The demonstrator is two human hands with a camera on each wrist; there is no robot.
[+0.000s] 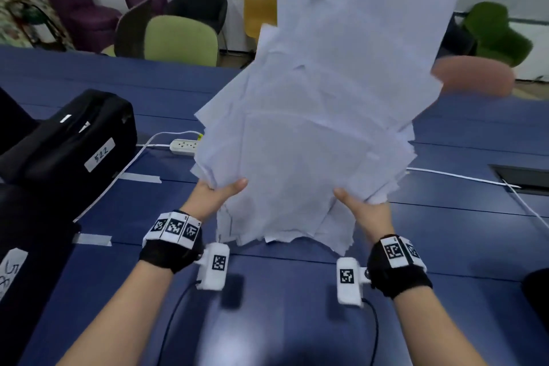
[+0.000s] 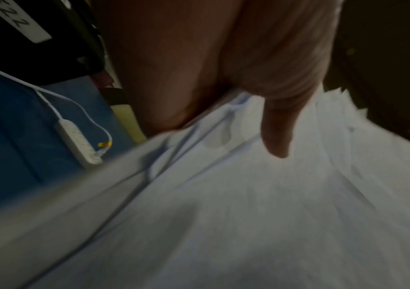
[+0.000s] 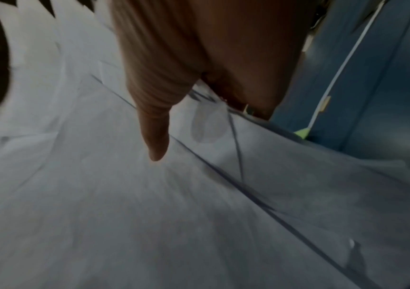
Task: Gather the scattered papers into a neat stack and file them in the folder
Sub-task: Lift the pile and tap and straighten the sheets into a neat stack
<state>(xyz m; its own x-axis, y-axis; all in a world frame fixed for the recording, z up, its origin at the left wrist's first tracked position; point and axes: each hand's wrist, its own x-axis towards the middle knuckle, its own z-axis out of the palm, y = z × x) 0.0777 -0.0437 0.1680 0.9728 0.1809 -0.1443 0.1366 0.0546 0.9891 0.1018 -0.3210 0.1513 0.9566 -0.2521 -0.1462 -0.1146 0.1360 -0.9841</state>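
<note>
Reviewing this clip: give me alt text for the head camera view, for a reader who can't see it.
Both hands, left hand and right hand, hold up an uneven sheaf of white papers by its lower edge, thumbs on top, above a blue table. A black case labelled 522 and a white power strip lie to the left; assorted chairs stand beyond.

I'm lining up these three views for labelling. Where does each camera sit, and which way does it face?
Head: on the head, looking down over the table; both forearms, left hand, right hand gripping papers.
Left wrist: along the left hand's thumb onto the papers.
Right wrist: along the right hand's thumb onto the papers.
Shared: papers in all three.
</note>
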